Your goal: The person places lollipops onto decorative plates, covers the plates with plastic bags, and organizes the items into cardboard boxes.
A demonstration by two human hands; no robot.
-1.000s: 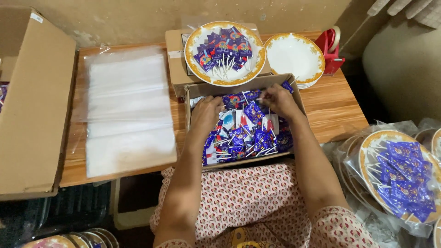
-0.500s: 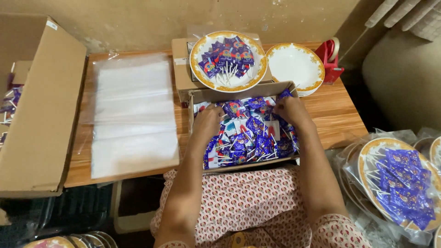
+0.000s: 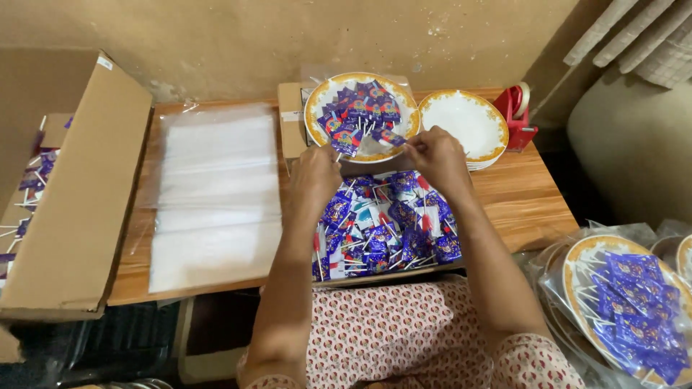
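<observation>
The lollipops (image 3: 360,115) with blue and purple wrappers lie fanned on a gold-rimmed plate (image 3: 317,101) at the back edge of the table (image 3: 519,209), heads outward and white sticks pointing to the middle, so the sweets form a ring. The left hand (image 3: 316,173) pinches a lollipop at the near rim of that plate, fingers pressed together on it, placed where a gap in the ring remains. The right hand (image 3: 432,155) is also closed, its fingertips seeming to nip a thin stick beside the plate's right rim; exactly what it grips is too small to tell.

Both wrists cross over an open box (image 3: 382,230) of loose lollipops at the table's front edge, straight before the person, so supply and plate sit within one short reach. The plate rests on a small brown carton (image 3: 290,122), which lifts it above the box.

Just right of it stands an empty white plate (image 3: 465,122) on a stack, and past that a red tape holder (image 3: 519,112) at the back right corner. A pile of clear plastic bags (image 3: 216,194) covers the table's left half. A large cardboard box (image 3: 72,209) leans off the left edge. To the right, off the table, filled plates wrapped in plastic (image 3: 620,302) are heaped. Nothing blocks the hands.
</observation>
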